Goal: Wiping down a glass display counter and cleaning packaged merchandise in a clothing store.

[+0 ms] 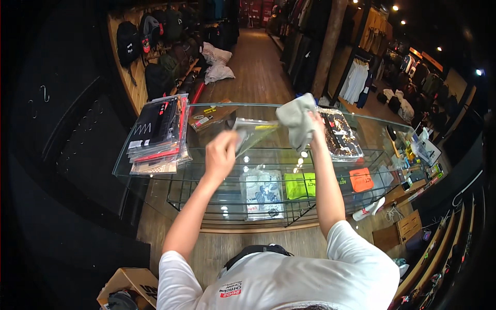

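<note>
Left hand [221,155]: fingers pinching flat clear plastic sleeve [250,136]
Right hand [316,127]: fingers gripping crumpled grey cloth [296,120] near far edge of glass counter [380,133]

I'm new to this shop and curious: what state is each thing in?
Left hand: closed on clear bag
Clear bag: held up, motion-blurred
Right hand: gripping grey cloth
Grey cloth: crumpled, drooping
Left stack: piled, bagged
Box: open, with contents
Backpacks: hung up
White shirts: hung up
Ceiling lights: lit
</note>
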Motion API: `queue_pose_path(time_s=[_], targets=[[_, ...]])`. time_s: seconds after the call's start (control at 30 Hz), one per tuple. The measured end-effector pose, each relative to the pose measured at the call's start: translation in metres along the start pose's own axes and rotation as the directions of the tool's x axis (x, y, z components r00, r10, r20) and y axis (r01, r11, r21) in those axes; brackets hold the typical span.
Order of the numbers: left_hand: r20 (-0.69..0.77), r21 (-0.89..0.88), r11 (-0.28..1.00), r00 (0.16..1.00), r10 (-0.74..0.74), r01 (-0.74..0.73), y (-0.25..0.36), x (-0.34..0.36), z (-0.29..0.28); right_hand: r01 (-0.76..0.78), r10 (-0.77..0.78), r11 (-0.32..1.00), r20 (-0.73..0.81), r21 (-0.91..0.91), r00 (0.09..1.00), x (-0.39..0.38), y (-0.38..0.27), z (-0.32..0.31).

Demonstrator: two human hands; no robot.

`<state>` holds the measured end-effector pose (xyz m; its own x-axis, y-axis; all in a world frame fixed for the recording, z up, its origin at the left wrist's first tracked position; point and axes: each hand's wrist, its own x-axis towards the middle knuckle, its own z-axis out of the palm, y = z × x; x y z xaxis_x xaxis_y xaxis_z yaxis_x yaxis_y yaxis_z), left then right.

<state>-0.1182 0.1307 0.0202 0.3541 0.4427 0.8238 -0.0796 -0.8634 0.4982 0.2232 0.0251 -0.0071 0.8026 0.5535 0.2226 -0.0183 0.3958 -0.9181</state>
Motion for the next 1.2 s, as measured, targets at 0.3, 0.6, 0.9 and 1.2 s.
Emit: queue_pose_path(time_s=[0.3,0.6,0.9,1.2], targets=[[-0.099,-0.335,0.819,0.847,-0.523,0.466,-0.07,0.024,0.027,-0.044,0.057,0.883,-0.012,0.467,0.998,-0.021,-0.092,-0.053],[0.266,0.52,0.829,0.883,-0.386,0.206,-0.046,-0.038,0.022,0.659,-0.631,0.44,0.312,-0.61,0.71,-0.054,-0.095,0.065],[0.285,0.597,0.769,0.835,-0.47,0.229,-0.039,-0.039,0.024,0.832,0.074,0.197,0.854,-0.518,0.515,-0.113,0.005,0.1],[0.275,0.544,0.818,0.881,-0.386,0.188,-0.039,-0.03,0.026,0.403,-0.053,0.039,0.4,-0.915,0.915,0.011,0.022,0.043]])
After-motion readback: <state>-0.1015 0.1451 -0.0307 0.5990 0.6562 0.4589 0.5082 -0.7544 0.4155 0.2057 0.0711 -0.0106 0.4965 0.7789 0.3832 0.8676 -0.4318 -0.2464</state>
